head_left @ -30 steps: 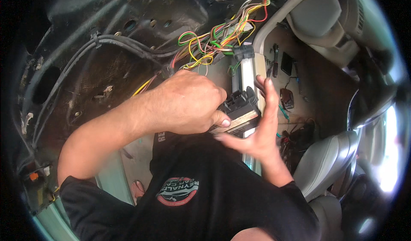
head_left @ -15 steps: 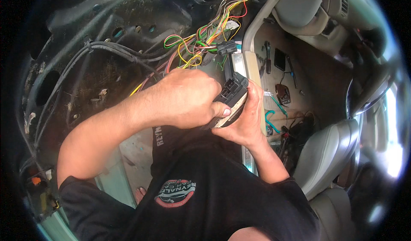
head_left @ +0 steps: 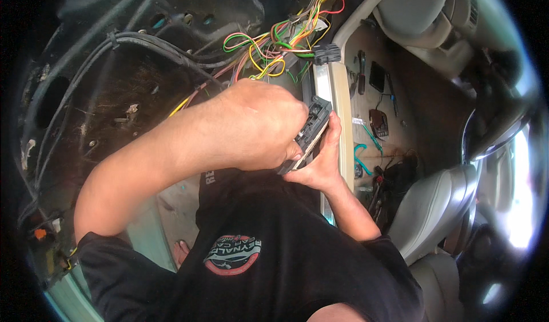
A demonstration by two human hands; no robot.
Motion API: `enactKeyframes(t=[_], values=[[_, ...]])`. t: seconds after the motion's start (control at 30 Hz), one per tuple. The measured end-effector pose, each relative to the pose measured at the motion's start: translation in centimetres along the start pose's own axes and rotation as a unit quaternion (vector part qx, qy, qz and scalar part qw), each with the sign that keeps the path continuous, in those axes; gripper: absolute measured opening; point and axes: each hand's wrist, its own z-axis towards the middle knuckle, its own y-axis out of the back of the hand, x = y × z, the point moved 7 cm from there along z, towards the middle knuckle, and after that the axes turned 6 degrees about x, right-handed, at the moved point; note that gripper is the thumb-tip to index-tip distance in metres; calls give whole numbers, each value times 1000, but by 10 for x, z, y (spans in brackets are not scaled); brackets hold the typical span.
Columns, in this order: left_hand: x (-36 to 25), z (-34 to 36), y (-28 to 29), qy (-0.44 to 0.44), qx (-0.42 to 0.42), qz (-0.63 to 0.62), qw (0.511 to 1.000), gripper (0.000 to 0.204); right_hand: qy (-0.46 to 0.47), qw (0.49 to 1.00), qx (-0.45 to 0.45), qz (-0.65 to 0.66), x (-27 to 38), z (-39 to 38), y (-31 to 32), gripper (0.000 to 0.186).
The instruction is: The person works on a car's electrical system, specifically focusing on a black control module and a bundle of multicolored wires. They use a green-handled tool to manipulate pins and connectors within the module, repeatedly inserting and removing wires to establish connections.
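Note:
A black plastic electronic module (head_left: 316,120) with socket openings and a pale edge is held tilted in front of my chest. My left hand (head_left: 266,128) is closed on its left side, thumb at the lower end; its other fingertips are hidden behind the hand. From the right, my right hand (head_left: 325,161) cups the module, thumb below and fingers along the far edge. Just beyond it, a black multi-pin connector (head_left: 327,54) lies by the door sill, apart from the module. Loose multicoloured wires (head_left: 269,50) run beside that connector.
Dark bare body metal with a black cable bundle (head_left: 151,43) spreads at left. Past the beige sill trim (head_left: 343,110) lie a phone (head_left: 377,76), a brown device (head_left: 378,123), teal-handled pliers (head_left: 360,161) and other tools on the floor. A grey seat (head_left: 432,202) stands at right.
The module has turned in my hands, so its socket face looks narrower. My left hand has shifted slightly over it. The whole view has moved a little.

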Motion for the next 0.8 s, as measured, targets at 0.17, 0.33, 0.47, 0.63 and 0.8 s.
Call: enactKeyframes(t=[0.17,0.33,0.47,0.63,0.8], values=[[0,-1,3,-31,-41,-34,998,29,10,996,-36,81,1,0,-2,145],[-1,-3,5,-66,-88,-27,994,29,-26,988,-28,151,3,1,-11,144],[-2,-3,1,-106,-98,7,989,30,-30,986,-49,154,0,5,-12,143],[-10,-10,-1,-144,-149,69,976,24,-34,985,-70,156,-2,12,-13,142],[-15,-12,-6,-163,-197,103,961,19,-47,983,-106,144,-10,21,-13,141]])
